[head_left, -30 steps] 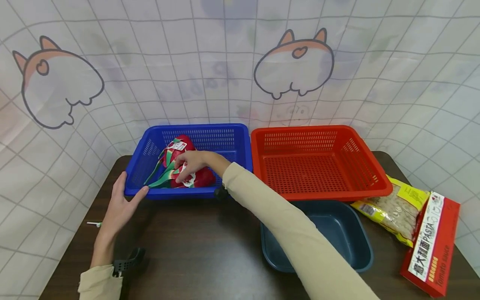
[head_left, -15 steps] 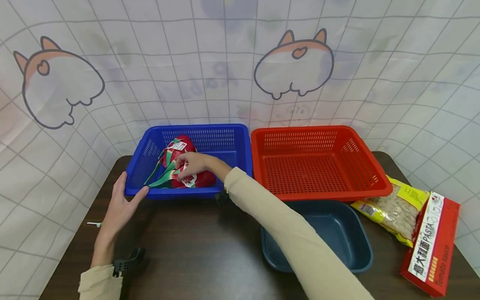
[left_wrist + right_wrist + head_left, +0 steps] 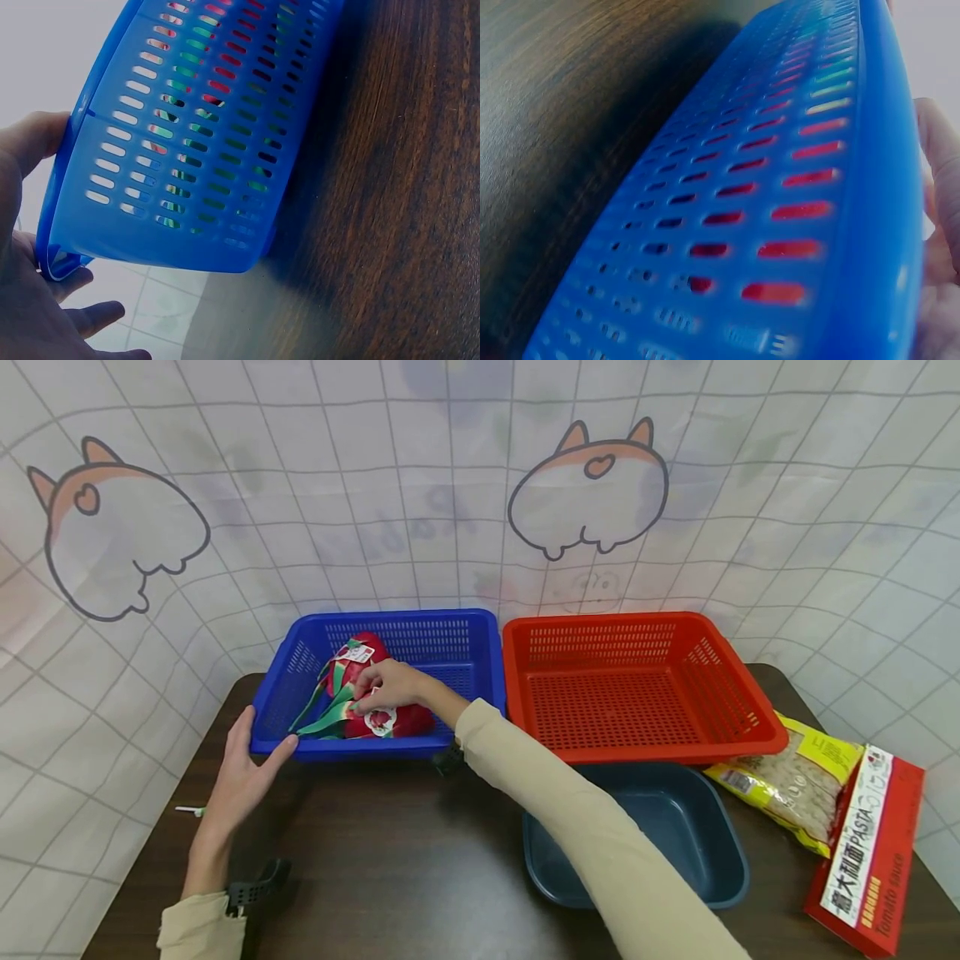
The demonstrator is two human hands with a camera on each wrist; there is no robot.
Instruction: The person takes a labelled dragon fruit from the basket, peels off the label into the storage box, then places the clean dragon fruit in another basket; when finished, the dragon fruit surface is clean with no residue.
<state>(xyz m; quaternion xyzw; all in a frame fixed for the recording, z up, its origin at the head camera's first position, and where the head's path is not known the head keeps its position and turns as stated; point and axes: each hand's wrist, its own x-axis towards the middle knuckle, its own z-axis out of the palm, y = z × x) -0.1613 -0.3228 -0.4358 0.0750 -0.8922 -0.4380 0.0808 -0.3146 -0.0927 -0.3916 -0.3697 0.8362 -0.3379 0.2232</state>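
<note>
My left hand grips the front left corner of the blue basket, with the thumb on the front rim. In the left wrist view the other fingers of that hand spread past the basket corner. Inside lie two dragon fruits with long green tips and white labels. My right hand reaches over the front rim, its curled fingers pinching the front fruit near its green end. Behind it rests the rear fruit. The right wrist view shows mostly perforated basket wall, with the fingers partly hidden behind the rim.
A red basket stands right beside the blue one. In front of it sits a dark blue tub, partly under the right sleeve. A yellow-labelled bag and a red pasta box lie at the right. A small white stick lies far left.
My right hand has drawn back slightly and lifted a little, so more of the front fruit's round label shows. The left hand has stayed at the basket corner.
</note>
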